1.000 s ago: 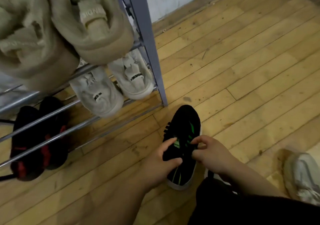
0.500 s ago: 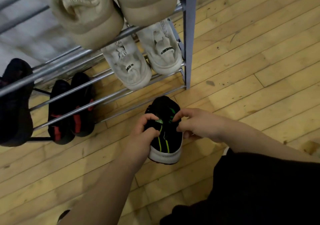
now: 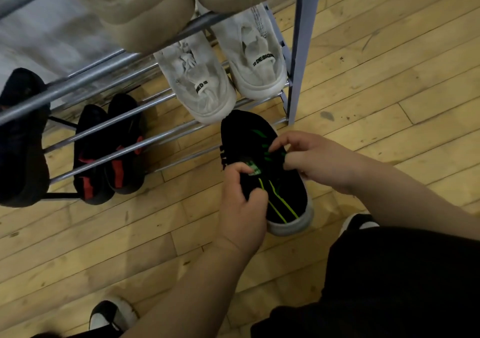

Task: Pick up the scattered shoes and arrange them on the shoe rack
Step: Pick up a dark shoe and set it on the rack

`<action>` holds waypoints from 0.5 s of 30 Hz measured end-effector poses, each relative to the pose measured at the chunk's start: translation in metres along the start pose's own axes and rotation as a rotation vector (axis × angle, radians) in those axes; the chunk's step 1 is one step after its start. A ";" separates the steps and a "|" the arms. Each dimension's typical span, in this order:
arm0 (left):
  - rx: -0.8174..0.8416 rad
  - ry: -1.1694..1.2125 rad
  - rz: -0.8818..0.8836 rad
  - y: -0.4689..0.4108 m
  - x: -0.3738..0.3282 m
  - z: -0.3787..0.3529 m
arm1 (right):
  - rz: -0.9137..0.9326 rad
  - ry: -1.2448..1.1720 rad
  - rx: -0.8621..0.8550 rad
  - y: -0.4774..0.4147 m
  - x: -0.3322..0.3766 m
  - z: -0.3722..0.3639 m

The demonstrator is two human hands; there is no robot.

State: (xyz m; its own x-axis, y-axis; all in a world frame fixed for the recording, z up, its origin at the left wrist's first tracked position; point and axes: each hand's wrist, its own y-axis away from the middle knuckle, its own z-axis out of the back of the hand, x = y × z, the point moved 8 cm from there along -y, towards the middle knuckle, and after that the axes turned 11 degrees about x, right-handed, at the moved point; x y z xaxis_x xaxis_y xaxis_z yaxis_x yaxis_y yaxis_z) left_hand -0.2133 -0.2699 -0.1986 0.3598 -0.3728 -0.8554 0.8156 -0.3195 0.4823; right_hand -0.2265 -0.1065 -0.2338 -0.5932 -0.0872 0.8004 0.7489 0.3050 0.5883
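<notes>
Both hands are bringing the black shoe (image 3: pixel 279 194) closer to the shoe rack (image 3: pixel 302 52) than half a second ago, and its toe is now crossing the lowest front rails at the rack's right end, near the upright post. The left hand (image 3: pixel 241 205) is gripping the shoe's left side at the tongue with curled fingers, while the right hand (image 3: pixel 319 161) is pinching the green-marked upper on the right side. Its pale-soled heel is pointing back toward the person over the wooden floor (image 3: pixel 389 78). Two white shoes (image 3: pixel 202 88) are sitting on the shelf just above the toe, and a black-and-red pair (image 3: pixel 109 153) is lying under the rails toward the left end.
</notes>
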 end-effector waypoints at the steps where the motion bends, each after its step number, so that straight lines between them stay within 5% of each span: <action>1: -0.024 -0.017 0.011 -0.007 -0.002 0.005 | 0.024 -0.038 -0.033 -0.004 0.002 0.001; 10: -0.033 -0.195 0.022 -0.123 -0.008 0.023 | 0.033 -0.213 -0.395 -0.024 -0.032 0.028; 15: 0.113 -0.323 0.059 -0.163 -0.006 -0.003 | -0.051 -0.198 -0.515 -0.033 -0.054 0.035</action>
State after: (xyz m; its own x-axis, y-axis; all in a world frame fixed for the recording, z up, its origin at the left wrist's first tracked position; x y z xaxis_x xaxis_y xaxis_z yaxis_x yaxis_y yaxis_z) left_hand -0.3472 -0.2132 -0.2732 0.2278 -0.6441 -0.7302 0.7359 -0.3772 0.5623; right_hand -0.2290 -0.0785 -0.3007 -0.6394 0.1057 0.7616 0.7359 -0.2028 0.6460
